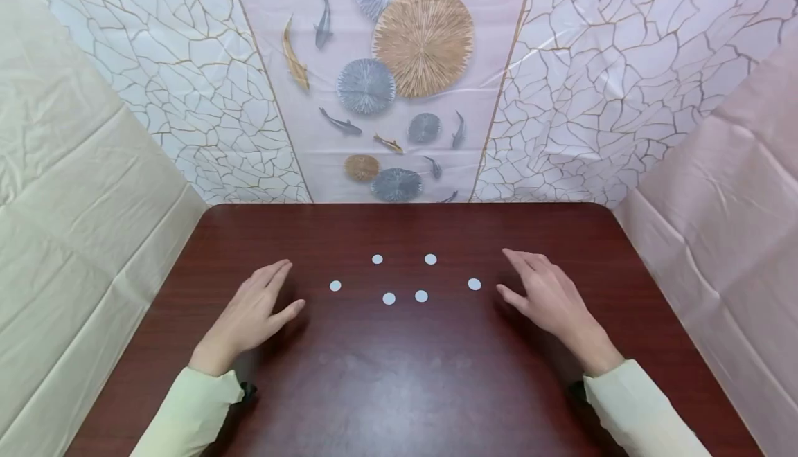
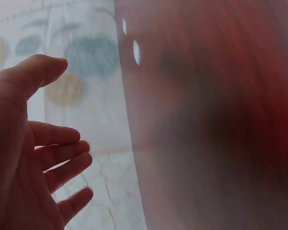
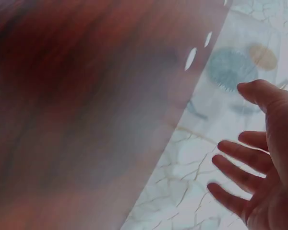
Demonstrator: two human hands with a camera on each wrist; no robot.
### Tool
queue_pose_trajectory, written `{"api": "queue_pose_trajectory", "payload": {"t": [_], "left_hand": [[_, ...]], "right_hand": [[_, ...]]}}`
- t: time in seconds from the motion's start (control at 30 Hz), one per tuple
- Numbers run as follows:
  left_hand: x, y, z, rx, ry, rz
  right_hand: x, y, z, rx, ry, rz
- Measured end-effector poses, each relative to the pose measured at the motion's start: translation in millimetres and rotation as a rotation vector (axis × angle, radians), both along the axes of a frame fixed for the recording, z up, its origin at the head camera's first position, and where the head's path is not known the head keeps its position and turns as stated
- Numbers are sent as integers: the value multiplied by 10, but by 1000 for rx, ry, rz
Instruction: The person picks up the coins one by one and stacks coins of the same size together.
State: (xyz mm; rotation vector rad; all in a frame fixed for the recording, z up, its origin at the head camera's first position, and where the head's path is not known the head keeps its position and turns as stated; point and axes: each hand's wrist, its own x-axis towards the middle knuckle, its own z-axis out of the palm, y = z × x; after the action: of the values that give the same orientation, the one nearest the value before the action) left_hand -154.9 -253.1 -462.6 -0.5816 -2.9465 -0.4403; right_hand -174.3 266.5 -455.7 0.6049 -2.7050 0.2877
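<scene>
Several small flat white discs (image 1: pixel 421 296) lie spread over the middle of the dark red-brown table (image 1: pixel 399 367). To their left, the left hand (image 1: pixel 252 308) hovers palm down with its fingers extended and thumb apart, holding nothing. Nearest to it is the leftmost white disc (image 1: pixel 335 286). On the other side, the right hand (image 1: pixel 548 298) is likewise spread and holds nothing, close to the rightmost white disc (image 1: pixel 474 284). Both wrist views show bare fingers (image 2: pixel 62 160) with thumbs apart, and a thin white disc (image 3: pixel 190 59) on the tabletop beyond.
A patterned cloth backdrop (image 1: pixel 424 41) with lily pads and fish hangs behind the table's far edge. Plain beige cloth walls (image 1: pixel 81 235) flank the left and right sides. Light-coloured sleeves (image 1: pixel 193 401) cover both forearms, with a dark band (image 1: pixel 248 393) by the left wrist.
</scene>
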Motion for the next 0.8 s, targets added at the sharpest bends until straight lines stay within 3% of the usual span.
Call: {"api": "queue_pose_trajectory", "payload": {"t": [0.13,0.37,0.8], "left_hand": [[-76,238,35,39,-5,-79],[-214,698,35,45,2,-194],[-374,1235,-48,112,-98,-250]], "right_hand": [[-78,-218,64,-61,-98,69],[-225,-712,126,-50,-229,240],[-440,-1446,33,49,-341,399]]}}
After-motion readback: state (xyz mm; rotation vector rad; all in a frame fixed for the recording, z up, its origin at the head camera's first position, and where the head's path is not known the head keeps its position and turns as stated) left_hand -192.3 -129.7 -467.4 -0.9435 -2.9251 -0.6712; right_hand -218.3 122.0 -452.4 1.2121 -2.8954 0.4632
